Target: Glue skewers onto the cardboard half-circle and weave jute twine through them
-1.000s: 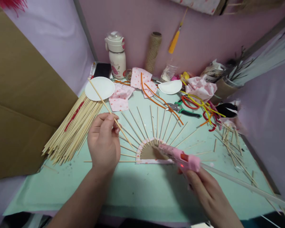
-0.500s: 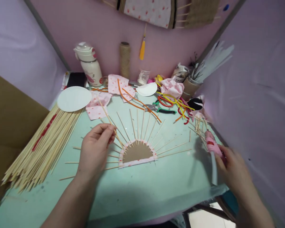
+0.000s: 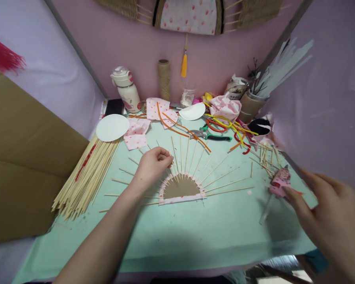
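A half-round brown cardboard piece (image 3: 182, 188) edged with pink dotted fabric lies on the table, thin bamboo sticks (image 3: 225, 182) fanning out from its curved rim. My left hand (image 3: 154, 167) is over the upper left of the fan, thumb and fingers pinched on one bamboo stick (image 3: 174, 170); the hand hides part of several sticks. On the right, a pink glue gun (image 3: 280, 182) rests on the table, its wire stand below it. My right hand (image 3: 334, 209) is beside the glue gun, fingers stretched out and apart, somewhat blurred, holding nothing that I can see.
At left lie a bundle of bamboo sticks (image 3: 85, 177) and a white paper disc (image 3: 112, 127), beside a cardboard panel (image 3: 32, 165). Toward the back are a bottle (image 3: 128, 92), a twine roll (image 3: 164, 81), pliers (image 3: 214, 137) and fabric scraps (image 3: 137, 134). Short stick pieces (image 3: 266, 157) lie near the glue gun.
My left hand has moved right along the fan, bringing the stick over the rim. My right hand has let go of the glue gun, which now lies on the table. The view has shifted.
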Tool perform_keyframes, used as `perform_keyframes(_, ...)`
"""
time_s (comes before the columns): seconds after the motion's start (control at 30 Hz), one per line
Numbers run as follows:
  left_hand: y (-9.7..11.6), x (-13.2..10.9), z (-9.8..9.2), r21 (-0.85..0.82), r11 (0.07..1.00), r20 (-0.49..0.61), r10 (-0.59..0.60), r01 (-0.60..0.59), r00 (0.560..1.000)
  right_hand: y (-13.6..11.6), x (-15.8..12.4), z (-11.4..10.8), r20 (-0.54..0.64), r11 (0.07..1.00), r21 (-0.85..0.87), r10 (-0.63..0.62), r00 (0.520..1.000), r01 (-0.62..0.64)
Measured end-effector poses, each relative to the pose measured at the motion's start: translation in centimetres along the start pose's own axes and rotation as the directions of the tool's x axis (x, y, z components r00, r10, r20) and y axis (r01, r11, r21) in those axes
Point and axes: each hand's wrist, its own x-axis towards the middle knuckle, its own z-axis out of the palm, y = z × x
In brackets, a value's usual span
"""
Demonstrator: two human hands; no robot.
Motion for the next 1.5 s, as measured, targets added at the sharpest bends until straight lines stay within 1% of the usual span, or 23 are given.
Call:
perform_keyframes(0.03,-0.2,0.5,0.2,0.051,0.999,-0.012,0.002,-0.001,1.000,-1.8,0.6,0.0,-0.053,0.999,-0.026,-0.031,0.998,0.029)
perform_keyframes(0.07,-0.3,0.9,0.4,0.098,0.995,-0.021,-0.003,0.005,1.000,-3.8,1.1,0.1,-0.039,0.995,0.039,-0.088,0.995,0.089)
perform_keyframes(0.13,-0.5,1.4,0.7,0.174,0.985,-0.052,-0.011,0.020,0.999,-7.9,1.8,0.9,0.017,0.955,0.209,-0.220,0.975,0.212)
perform_keyframes(0.2,-0.5,1.6,0.9,0.226,0.974,-0.094,0.009,0.012,0.996,-11.6,1.9,2.0,0.091,0.897,0.335,-0.335,0.938,0.288)
perform_keyframes(0.27,-0.4,1.5,1.1,0.274,0.961,-0.118,0.062,-0.028,0.991,-14.3,1.8,3.0,0.178,0.852,0.413,-0.423,0.888,0.323)
perform_keyframes(0.33,-0.4,1.3,1.3,0.331,0.941,-0.111,0.117,-0.074,0.987,-15.8,1.5,3.7,0.224,0.825,0.457,-0.468,0.855,0.331)
perform_keyframes(0.4,-0.5,1.2,1.5,0.386,0.916,-0.090,0.152,-0.107,0.984,-16.4,1.3,4.3,0.229,0.815,0.481,-0.474,0.850,0.325)
perform_keyframes(0.53,-0.7,1.1,1.9,0.451,0.881,-0.059,0.186,-0.140,0.981,-16.4,1.1,5.0,0.226,0.803,0.515,-0.464,0.857,0.299)
perform_keyframes(0.77,-0.9,1.1,2.0,0.548,0.826,-0.025,0.170,-0.129,0.985,-16.7,0.8,5.5,0.253,0.793,0.529,-0.486,0.837,0.300)
perform_keyframes(0.9,-0.9,1.3,2.0,0.573,0.810,0.004,0.151,-0.126,0.989,-16.9,0.4,5.7,0.271,0.801,0.515,-0.490,0.829,0.305)
perform_keyframes(1.03,-0.8,1.3,2.0,0.590,0.800,0.010,0.127,-0.108,0.992,-17.1,0.3,5.8,0.291,0.814,0.492,-0.489,0.823,0.310)
perform_keyframes(1.3,-0.9,1.3,2.3,0.610,0.784,0.023,0.125,-0.113,0.992,-17.6,0.3,5.9,0.347,0.860,0.427,-0.441,0.828,0.279)
perform_keyframes(1.5,-1.1,1.4,2.3,0.622,0.776,0.021,0.118,-0.106,0.993,-18.1,0.2,6.2,0.334,0.872,0.394,-0.430,0.839,0.291)
